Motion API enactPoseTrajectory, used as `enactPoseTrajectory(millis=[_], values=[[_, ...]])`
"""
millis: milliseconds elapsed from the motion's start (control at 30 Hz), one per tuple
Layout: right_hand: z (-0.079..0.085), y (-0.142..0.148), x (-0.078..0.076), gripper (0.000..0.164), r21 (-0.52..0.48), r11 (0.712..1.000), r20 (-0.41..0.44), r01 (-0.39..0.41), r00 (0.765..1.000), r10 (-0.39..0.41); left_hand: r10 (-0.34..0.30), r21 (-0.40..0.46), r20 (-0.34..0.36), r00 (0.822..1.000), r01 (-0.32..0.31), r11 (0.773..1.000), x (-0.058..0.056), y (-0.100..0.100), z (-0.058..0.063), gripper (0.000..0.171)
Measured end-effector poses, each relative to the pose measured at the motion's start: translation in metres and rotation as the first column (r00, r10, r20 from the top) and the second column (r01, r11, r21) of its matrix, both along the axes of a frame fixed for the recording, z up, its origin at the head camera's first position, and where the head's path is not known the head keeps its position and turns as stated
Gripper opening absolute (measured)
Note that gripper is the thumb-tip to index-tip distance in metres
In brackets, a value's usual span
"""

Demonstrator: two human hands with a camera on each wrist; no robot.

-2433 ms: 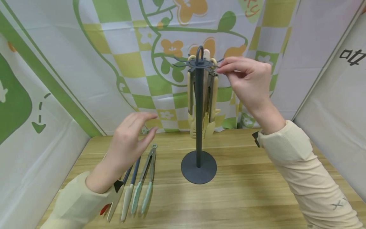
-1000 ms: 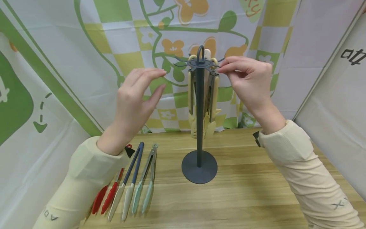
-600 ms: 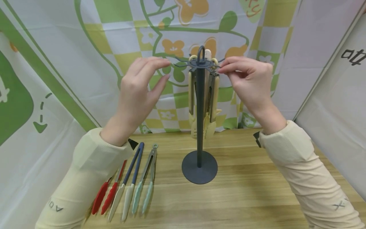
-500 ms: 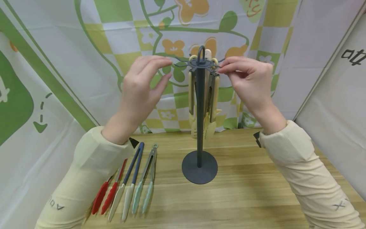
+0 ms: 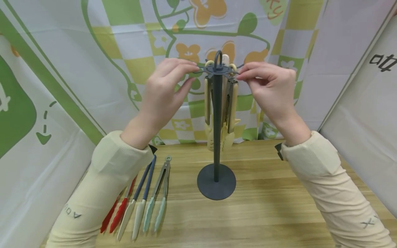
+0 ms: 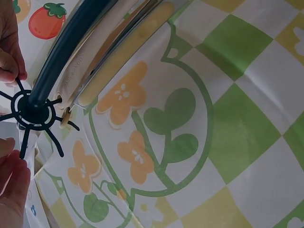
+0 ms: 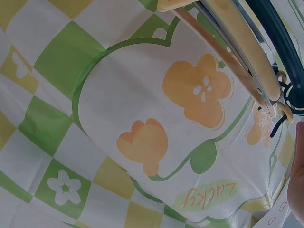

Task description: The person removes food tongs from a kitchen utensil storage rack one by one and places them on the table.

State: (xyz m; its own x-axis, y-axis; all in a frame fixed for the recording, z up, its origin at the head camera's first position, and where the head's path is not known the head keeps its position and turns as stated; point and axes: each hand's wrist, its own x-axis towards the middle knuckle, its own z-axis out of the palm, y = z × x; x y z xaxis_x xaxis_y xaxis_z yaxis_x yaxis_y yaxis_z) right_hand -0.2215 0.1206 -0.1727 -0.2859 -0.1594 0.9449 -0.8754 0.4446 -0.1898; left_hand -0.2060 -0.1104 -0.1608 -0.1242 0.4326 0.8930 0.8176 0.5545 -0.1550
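A dark grey utensil rack [image 5: 216, 137] with a round base stands upright on the table. My right hand [image 5: 270, 90] pinches one of its hooks at the right side. On the opposite side my left hand [image 5: 164, 91] has its index fingertip at a hook, the thumb lower and apart from it. In the left wrist view a hook tip meets the left fingers [image 6: 15, 185]. Behind the pole hang pale yellow kitchen tongs [image 5: 232, 106] and a pale-handled utensil [image 5: 225, 59], partly hidden. In the right wrist view the yellow tongs [image 7: 256, 52] hang beside the dark pole [image 7: 280, 38].
On the wooden table [image 5: 263, 213], left of the rack, lie mint-tipped tongs [image 5: 149, 212], navy tongs with whitish tips [image 5: 148, 181] and red tongs [image 5: 119, 215]. My left sleeve covers part of the red pair. A printed cloth [image 5: 145, 74] hangs close behind the rack.
My left hand has risen from above the tongs on the table and moved right to the rack's left hooks. The right hand keeps its pinch at the right hook.
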Motion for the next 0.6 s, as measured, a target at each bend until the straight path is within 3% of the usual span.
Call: enactPoseTrajectory(millis=[267, 467, 600], values=[[-0.0005, 0.0001, -0.0009, 0.019, -0.013, 1.0, 0.005, 0.002, 1.0, -0.002, -0.007, -0.004, 0.028, 1.0, 0.007, 1.0, -0.0044, 0.0038, -0.0016, 0.011], [0.0002, -0.0007, 0.0, 0.02, -0.017, 1.0, 0.016, 0.005, 1.0, -0.005, -0.013, -0.015, -0.008, 1.0, 0.013, 1.0, -0.0074, 0.0053, -0.0022, 0.011], [0.0011, -0.0032, 0.0029, 0.021, -0.064, 0.998, 0.078, 0.017, 0.997, -0.011, -0.016, -0.019, -0.032, 0.999, 0.015, 1.0, -0.0085, 0.0077, -0.0011, 0.013]])
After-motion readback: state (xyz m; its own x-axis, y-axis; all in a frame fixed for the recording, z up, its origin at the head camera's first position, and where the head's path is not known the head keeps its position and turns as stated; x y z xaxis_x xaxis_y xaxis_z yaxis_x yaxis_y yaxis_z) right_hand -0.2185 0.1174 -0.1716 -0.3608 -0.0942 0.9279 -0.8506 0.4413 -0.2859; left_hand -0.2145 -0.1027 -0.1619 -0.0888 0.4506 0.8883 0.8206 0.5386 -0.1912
